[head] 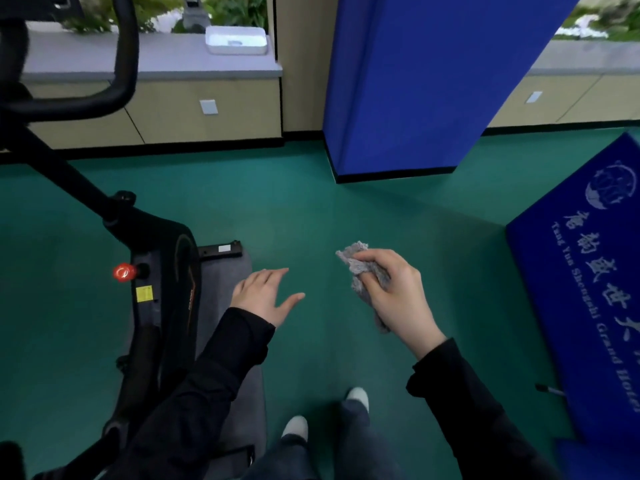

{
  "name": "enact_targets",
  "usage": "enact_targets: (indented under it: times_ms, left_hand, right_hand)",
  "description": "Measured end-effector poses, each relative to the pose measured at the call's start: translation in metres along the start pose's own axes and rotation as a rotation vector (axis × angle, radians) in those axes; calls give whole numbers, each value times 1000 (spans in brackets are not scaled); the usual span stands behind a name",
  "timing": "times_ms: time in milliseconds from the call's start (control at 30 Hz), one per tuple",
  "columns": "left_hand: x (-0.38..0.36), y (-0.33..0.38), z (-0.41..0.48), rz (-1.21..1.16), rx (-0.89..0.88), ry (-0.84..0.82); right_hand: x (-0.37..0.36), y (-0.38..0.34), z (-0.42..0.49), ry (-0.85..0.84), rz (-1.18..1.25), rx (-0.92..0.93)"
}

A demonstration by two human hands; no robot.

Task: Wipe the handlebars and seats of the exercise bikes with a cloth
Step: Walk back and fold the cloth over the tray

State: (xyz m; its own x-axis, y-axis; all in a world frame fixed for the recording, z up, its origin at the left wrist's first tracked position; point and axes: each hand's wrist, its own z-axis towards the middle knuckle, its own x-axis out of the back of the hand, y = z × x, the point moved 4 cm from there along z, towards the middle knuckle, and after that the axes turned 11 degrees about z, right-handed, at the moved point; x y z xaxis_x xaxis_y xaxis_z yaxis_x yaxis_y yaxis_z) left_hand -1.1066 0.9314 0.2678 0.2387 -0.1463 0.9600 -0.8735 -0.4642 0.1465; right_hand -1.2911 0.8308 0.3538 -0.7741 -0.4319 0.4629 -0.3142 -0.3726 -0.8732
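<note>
Two hands hover clear of the black exercise bike [162, 289]: left hand [265, 296] spread, empty; right hand [394, 292] gripping the crumpled grey cloth [363, 275]. Wiping not underway; next, reach left to the curved black handlebar [126, 57].

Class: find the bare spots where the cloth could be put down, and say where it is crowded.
Bare green floor lies between the bike, the blue pillar and the blue panel. The counter is bare left of the white tray. It is crowded at the left, around the bike and its grey mat.
</note>
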Motion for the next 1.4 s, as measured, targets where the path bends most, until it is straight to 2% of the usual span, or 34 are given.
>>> enact_targets:
  times_ms: [200, 400, 567, 767, 1067, 1400]
  left_hand:
    - [8, 9, 52, -20, 111, 1]
    - [34, 55, 126, -45, 179, 48]
    - [59, 93, 177, -30, 204, 117]
    - [71, 103, 212, -45, 278, 140]
    - [83, 59, 280, -65, 371, 139]
    - [138, -24, 428, -120, 349, 198]
  right_hand:
    - [11, 28, 69, -67, 57, 35]
    - [57, 60, 155, -77, 82, 74]
    - [93, 87, 216, -112, 91, 42]
    - [105, 104, 273, -134, 126, 37]
    - [62, 107, 367, -210, 150, 67]
    - [-12, 83, 518, -234, 60, 144]
